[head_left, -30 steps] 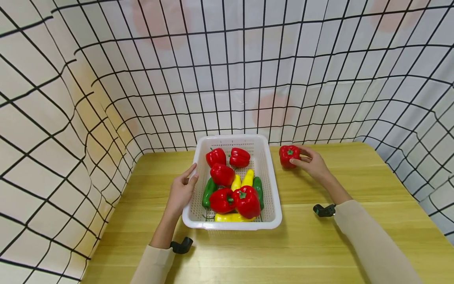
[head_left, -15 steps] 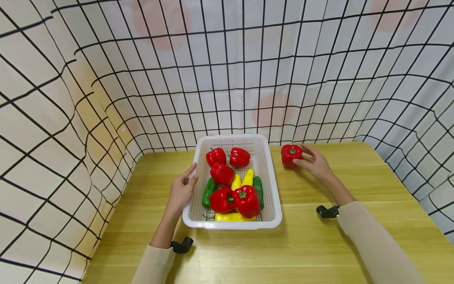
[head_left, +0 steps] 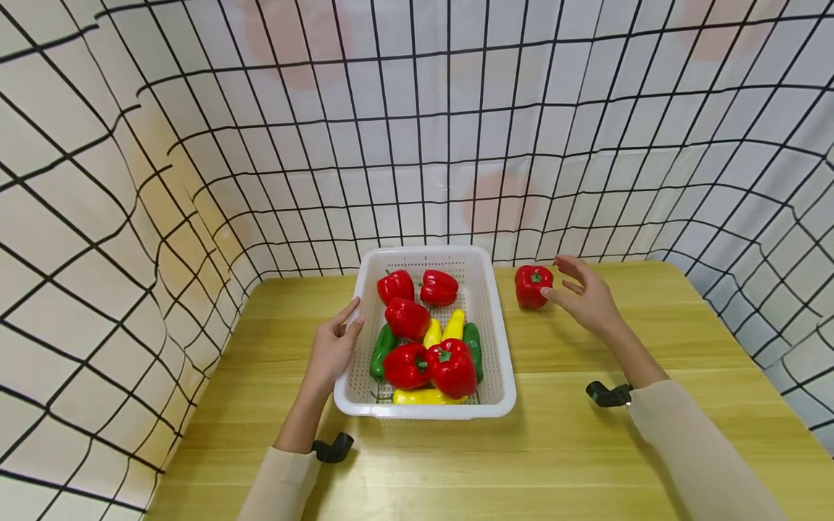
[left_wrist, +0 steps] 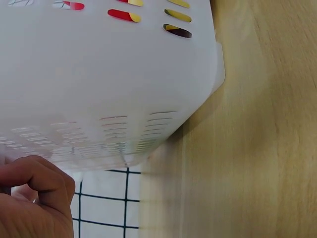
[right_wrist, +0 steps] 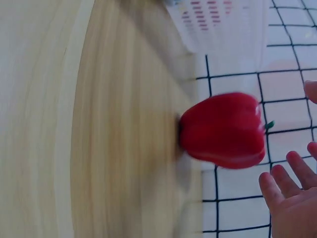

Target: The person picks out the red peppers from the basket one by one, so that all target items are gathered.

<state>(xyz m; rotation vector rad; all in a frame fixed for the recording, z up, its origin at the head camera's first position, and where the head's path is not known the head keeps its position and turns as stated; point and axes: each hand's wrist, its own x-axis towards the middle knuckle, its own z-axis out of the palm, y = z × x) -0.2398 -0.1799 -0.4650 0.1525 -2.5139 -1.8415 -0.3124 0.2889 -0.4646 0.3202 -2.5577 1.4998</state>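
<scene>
A white plastic basket (head_left: 426,412) holds several red bell peppers (head_left: 453,369), yellow peppers (head_left: 454,325) and green peppers (head_left: 384,351). At its left side my left hand (head_left: 332,353) grips the rim; in the left wrist view curled fingers (left_wrist: 42,181) show beside the basket wall (left_wrist: 99,74). One red bell pepper (head_left: 533,286) stands upright on the table, right of the basket, stem up. My right hand (head_left: 589,300) is just right of it with fingers spread. The right wrist view shows a gap between the fingertips (right_wrist: 269,186) and this bell pepper (right_wrist: 225,130).
The wooden table (head_left: 651,434) runs up to a white cloth wall with a black grid (head_left: 417,145) behind and at both sides. The basket stands close to the back wall. Black wrist cameras (head_left: 609,394) hang at both cuffs.
My right hand has let go of the red bell pepper and drawn back a little to the right, fingers widening. The pepper shifted slightly right earlier, then stayed. My left hand stays on the basket.
</scene>
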